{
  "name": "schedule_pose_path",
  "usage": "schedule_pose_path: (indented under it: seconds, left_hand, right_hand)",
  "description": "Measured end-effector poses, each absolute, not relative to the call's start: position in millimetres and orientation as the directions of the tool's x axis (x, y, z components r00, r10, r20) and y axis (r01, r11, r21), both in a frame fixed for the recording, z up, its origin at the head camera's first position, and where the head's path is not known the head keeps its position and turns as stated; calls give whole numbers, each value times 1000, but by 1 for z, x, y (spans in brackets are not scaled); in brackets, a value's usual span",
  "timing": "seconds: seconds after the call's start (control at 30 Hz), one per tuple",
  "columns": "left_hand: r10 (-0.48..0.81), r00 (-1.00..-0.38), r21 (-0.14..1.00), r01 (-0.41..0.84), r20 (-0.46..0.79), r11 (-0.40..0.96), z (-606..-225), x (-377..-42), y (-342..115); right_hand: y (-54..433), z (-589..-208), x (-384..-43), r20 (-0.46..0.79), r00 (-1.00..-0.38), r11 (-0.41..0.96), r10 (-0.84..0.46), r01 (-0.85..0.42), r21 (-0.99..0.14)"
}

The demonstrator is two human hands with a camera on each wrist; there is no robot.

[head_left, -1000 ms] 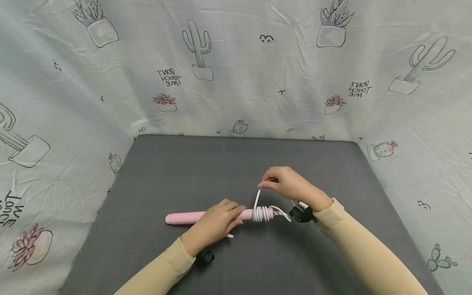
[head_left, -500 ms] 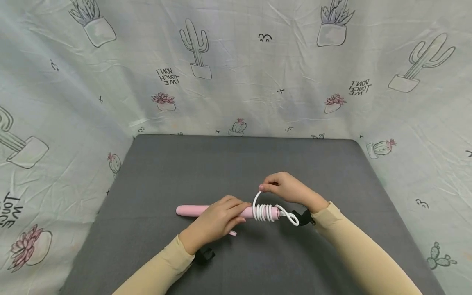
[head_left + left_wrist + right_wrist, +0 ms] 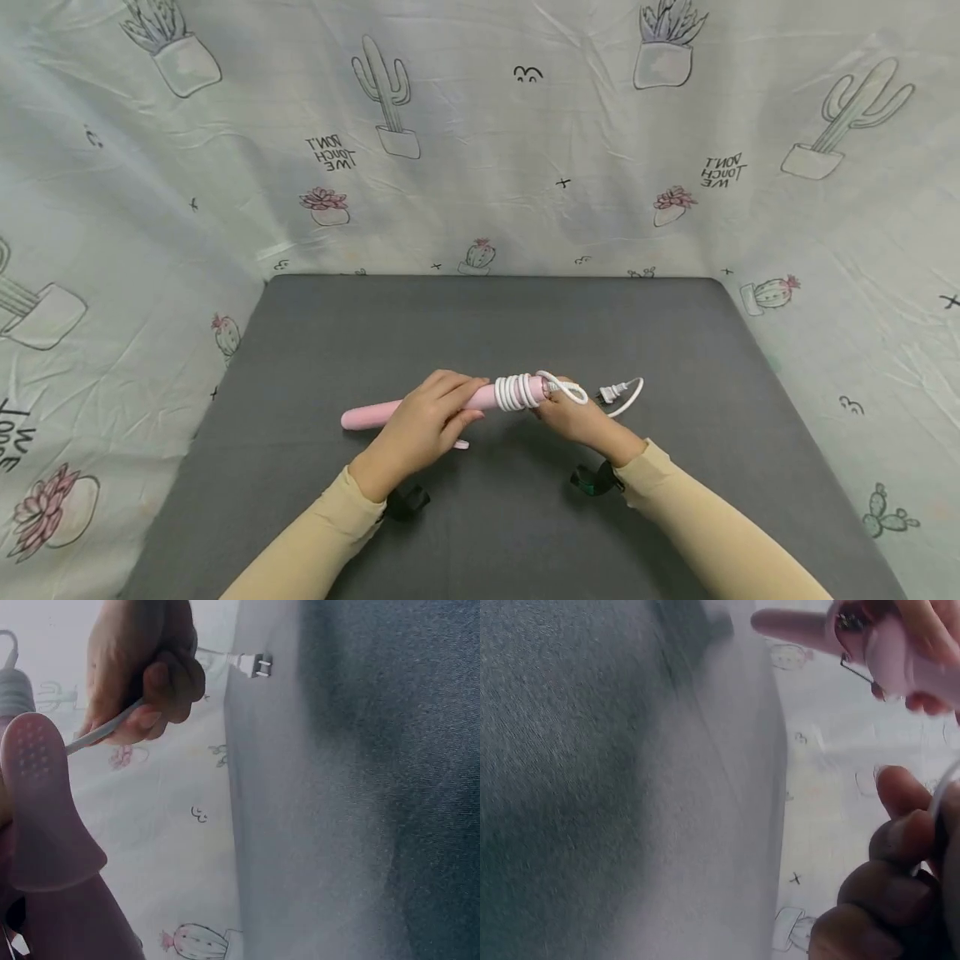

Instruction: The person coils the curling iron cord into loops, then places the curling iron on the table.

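A pink curling iron (image 3: 367, 417) lies across the head view, its right end angled away from me. My left hand (image 3: 423, 421) grips it around the middle. White cord (image 3: 516, 392) is wound in several turns around the handle's right end and makes a loose loop beyond it. Just below that loop, my right hand (image 3: 573, 418) holds the cord with curled fingers; the handle end partly hides these fingertips. From this hand the cord's tail runs out to a two-pin plug (image 3: 253, 665). The iron's dotted clamp lever (image 3: 45, 810) fills the left side of the left wrist view.
Beneath both hands is a dark grey table (image 3: 487, 325) with rounded far corners. Pale cloth (image 3: 480, 150) printed with cacti hangs behind it and along both sides. Black wrist camera mounts (image 3: 596, 479) sit under the wrists.
My right hand has come down from above the handle to beneath its right end, bringing the cord around. The iron's right end has swung away from me, and the plug now shows.
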State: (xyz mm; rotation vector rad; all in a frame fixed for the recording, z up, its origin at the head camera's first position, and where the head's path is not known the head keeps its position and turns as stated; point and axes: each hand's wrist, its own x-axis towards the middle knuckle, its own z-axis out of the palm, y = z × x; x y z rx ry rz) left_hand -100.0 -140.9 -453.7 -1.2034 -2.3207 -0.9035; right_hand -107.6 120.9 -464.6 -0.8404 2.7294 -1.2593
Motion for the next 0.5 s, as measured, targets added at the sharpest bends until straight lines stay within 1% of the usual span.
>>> schedule_pose_path:
  seconds: [0.1, 0.17, 0.23, 0.3, 0.4, 0.5]
  left_hand:
    - [528, -628, 448, 778, 571, 441, -453, -100, -143]
    - [492, -660, 483, 751, 567, 451, -452, -101, -144]
    - [461, -680, 501, 732, 570, 462, -452, -103, -144]
    - [436, -690, 503, 721, 577, 476, -452, -105, -143]
    - [407, -713, 499, 695, 571, 517, -455, -110, -143]
    - [390, -733, 487, 669, 558, 561, -461, -117, -144]
  right_hand:
    - [114, -472, -104, 211, -849, 521, -484, -474, -710]
    - [109, -475, -100, 245, -817, 519, -523, -533, -668]
    - [104, -475, -95, 281, -786, 560, -551, -597, -575]
    - [100, -472, -89, 309, -764, 619, -567, -642, -452]
    - [96, -464, -80, 316, -759, 701, -570, -649, -295]
    - [94, -454, -71, 324, -754, 743, -572, -643, -185]
